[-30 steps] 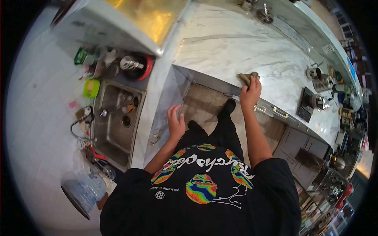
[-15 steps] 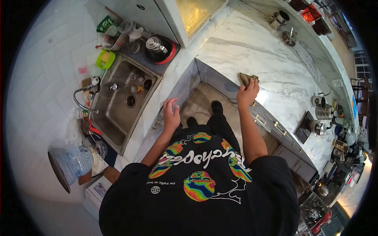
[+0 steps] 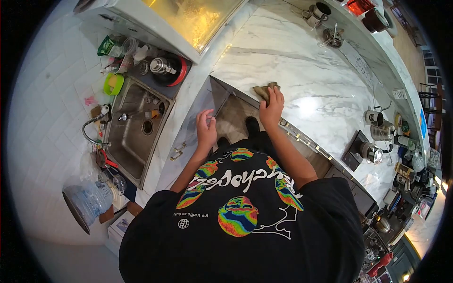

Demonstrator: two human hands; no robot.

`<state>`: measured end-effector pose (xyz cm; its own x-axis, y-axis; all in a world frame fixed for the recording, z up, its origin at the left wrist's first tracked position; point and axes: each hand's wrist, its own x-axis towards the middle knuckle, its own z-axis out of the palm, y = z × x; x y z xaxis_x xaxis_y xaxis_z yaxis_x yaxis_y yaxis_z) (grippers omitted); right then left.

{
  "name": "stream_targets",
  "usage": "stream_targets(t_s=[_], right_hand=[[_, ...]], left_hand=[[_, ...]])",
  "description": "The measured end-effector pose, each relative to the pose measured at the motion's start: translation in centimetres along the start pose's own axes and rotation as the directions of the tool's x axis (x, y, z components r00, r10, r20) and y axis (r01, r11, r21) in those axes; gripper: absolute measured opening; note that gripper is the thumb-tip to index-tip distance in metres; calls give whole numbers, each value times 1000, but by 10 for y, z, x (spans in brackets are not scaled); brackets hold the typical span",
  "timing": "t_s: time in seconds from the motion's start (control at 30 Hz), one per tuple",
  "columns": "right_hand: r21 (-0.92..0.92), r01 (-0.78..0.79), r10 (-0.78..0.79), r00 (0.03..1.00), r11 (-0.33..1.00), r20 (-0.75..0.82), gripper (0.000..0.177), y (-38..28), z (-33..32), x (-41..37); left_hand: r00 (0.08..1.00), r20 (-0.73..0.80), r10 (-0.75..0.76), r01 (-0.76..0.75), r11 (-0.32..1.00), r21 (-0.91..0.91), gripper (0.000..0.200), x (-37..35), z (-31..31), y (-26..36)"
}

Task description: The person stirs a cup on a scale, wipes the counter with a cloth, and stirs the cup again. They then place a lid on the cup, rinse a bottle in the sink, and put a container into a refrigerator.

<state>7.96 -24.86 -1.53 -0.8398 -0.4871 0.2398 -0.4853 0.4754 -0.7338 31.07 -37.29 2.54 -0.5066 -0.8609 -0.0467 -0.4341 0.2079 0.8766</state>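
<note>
A crumpled brown-green cloth [image 3: 261, 91] lies on the white, grey-veined marble table [image 3: 292, 54], close to the front edge above the grey cabinet fronts. The right hand [image 3: 271, 113] is on it, palm down. Handling of the cloth looks under way, judging by this contact: it is reached and not let go, and releasing it is yet to be done. The marble gives no sign of how much handling is done or left.

As for the grip, the right fingers extend forward over the near side of the cloth, just slightly apart, and part of the fabric sticks out beyond them toward the person's left. From this high, curved view, I cannot tell whether they pinch it or only press it down.

The left hand [image 3: 205, 132] is raised off to the side, fingers loosely bent and parted, holding nothing. It is nearest to the grey cabinet front with gold-coloured handles [image 3: 177, 152]. Farther left is a stainless-steel sink [image 3: 130, 158], with a bright green container [image 3: 107, 88] beside its far end. Well to the right of the cloth, a shiny metal pot [image 3: 370, 152] stands on a flat black plate [image 3: 354, 152].
</note>
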Motion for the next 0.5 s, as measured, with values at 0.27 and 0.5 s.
stream_targets(t_s=[0.27,0.5], right_hand=[[570,-597,289,790,565,540,41,-3,1,48],[549,-823,106,564,144,819,31,-72,1,74]], left_hand=[[995,-71,-71,71,997,-6,34,-8,12,10],[957,-231,-173,166,985,-53,31,-30,-4,13]])
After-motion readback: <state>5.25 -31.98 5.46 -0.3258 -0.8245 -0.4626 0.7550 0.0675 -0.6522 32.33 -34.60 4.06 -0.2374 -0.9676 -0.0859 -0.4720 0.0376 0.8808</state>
